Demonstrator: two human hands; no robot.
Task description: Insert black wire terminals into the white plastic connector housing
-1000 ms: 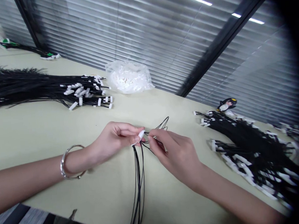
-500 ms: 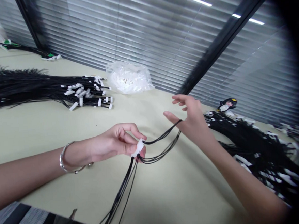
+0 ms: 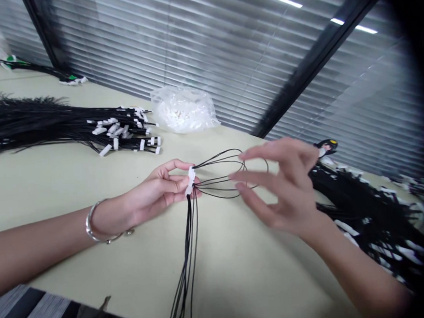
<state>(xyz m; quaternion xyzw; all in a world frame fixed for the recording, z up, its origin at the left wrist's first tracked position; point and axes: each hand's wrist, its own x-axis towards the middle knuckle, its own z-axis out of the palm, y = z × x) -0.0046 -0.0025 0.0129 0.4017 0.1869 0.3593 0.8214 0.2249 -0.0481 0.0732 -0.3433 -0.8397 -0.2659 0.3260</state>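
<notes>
In left hand (image 3: 160, 190), part-hidden connector (image 3: 191, 176)

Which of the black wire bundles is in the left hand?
The thin, looped bundle in the middle: the left hand pinches its white connector. The thick left pile, right pile and green-marked bundle behind lie on the table.

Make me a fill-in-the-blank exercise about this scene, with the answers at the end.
1. The left hand holds a connector coloured ____.
2. The wires hanging from it and looping beside the right hand are coloured ____.
3. The silver bracelet is on the ____ wrist.
4. Of the picture's two sides, the small figurine is nearer the ____ one.

Missing words: white; black; left; right.
</notes>
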